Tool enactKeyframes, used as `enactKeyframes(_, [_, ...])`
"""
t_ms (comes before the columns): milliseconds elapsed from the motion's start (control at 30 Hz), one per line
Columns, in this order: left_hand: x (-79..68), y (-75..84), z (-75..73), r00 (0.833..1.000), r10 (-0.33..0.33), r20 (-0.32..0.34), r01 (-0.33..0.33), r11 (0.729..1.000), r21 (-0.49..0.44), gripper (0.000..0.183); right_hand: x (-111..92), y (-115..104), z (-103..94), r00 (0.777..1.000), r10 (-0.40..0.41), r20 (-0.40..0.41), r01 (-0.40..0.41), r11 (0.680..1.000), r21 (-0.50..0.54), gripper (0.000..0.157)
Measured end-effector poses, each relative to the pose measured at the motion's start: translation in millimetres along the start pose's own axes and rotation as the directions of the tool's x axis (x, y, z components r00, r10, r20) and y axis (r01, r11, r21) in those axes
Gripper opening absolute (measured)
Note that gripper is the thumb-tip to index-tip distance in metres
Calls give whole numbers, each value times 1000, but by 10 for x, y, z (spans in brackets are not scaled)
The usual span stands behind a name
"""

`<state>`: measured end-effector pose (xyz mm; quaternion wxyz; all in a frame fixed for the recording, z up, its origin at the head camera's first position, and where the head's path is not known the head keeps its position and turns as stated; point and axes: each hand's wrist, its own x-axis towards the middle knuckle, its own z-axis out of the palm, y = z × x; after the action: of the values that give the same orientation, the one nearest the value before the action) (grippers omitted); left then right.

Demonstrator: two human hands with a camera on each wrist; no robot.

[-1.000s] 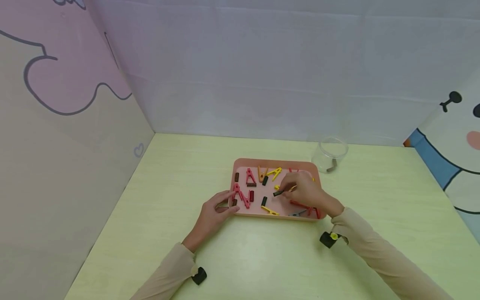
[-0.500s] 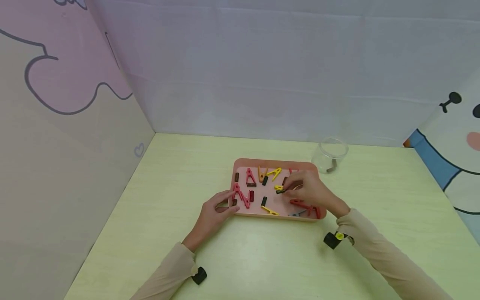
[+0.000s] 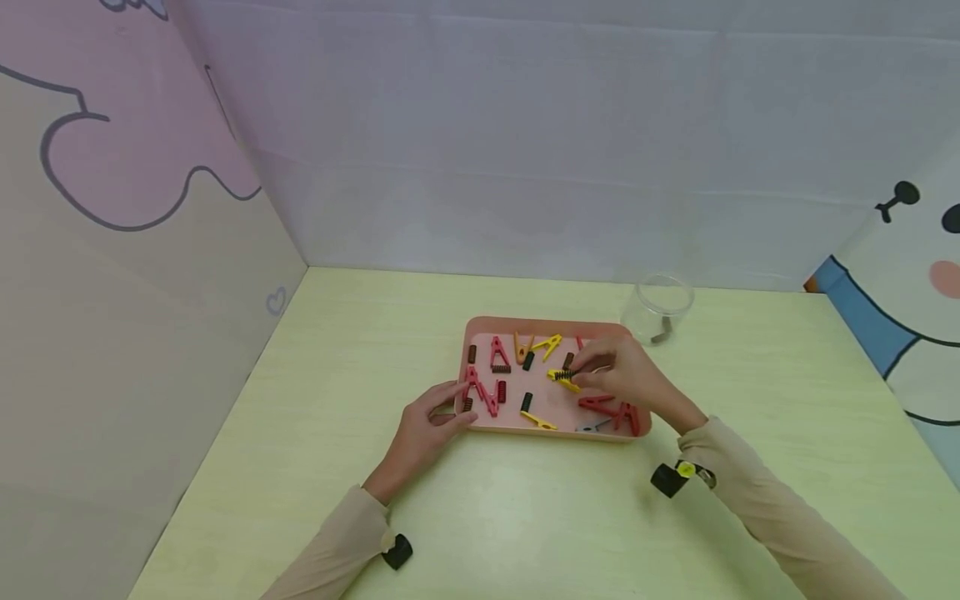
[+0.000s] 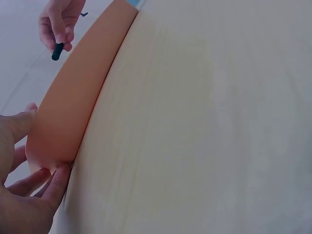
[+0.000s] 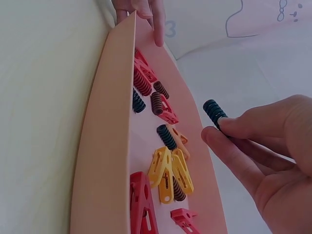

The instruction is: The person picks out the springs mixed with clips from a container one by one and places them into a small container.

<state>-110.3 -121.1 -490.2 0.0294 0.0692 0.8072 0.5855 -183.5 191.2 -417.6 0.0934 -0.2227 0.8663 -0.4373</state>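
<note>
My right hand pinches a dark green coil spring between thumb and fingertips, above the tray. In the head view the spring overlaps a yellow plastic clip lying below. My left hand grips the near left corner of the pink tray, fingers on either side of its rim. Around the tray floor lie more springs, among them a dark red one and a dark green one, with red clips, yellow clips and an orange clip.
Behind the tray's far right corner stands a clear round jar with small dark pieces at its bottom. A white cloth wall rises at the back of the pale table, and printed panels stand at both sides.
My right hand, with the dark green spring between its fingertips, has moved slightly right and away from me, uncovering red clips at the tray's right. My left hand has stayed at the tray corner.
</note>
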Motion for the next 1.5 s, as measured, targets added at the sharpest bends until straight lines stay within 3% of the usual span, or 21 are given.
enactKeyframes(367, [8,-30,-7,1000,-5,1,6,1000,-8,51,-57,-20,-91,994,101,-34,-99,993,66,9])
enactKeyframes(767, [16,-28,-5,1000,6,2,-6,1000,-22,52,-88,17,-244,993,121,-12,-110,936,333,21])
enactKeyframes(1133, [8,-25,-9,1000,6,13,-6,999,-38,53,-93,12,-389,989,124,-75,-98,955,281,21])
enactKeyframes(1500, [7,-29,-4,999,46,4,-46,998,-43,53,-102,24,-508,979,152,-135,-99,936,338,31])
